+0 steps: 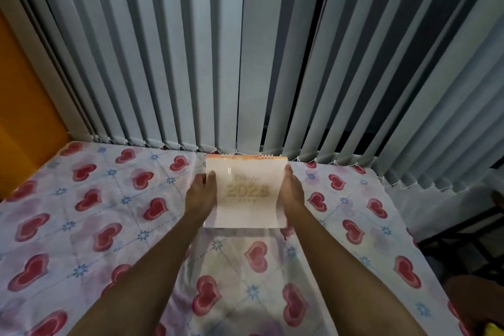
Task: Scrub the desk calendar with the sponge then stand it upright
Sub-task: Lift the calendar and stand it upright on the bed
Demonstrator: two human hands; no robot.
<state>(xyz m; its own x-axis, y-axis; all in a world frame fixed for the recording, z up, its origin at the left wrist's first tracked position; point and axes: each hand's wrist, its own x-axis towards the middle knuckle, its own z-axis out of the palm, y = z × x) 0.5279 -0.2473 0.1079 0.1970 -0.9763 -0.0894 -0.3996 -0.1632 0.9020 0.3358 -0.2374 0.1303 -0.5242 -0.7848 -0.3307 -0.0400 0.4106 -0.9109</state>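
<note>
The desk calendar (246, 194) has a pale pink-white cover with gold "2025" lettering and an orange top edge. The sheet (81, 213) is white with red hearts and small blue flowers. The blinds (191, 49) are grey; the wall (24, 106) is orange.

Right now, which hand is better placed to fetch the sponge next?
Right, probably. The yellow object at the lower right corner, maybe the sponge, lies on the right hand's side. The left hand could keep holding the calendar.
</note>
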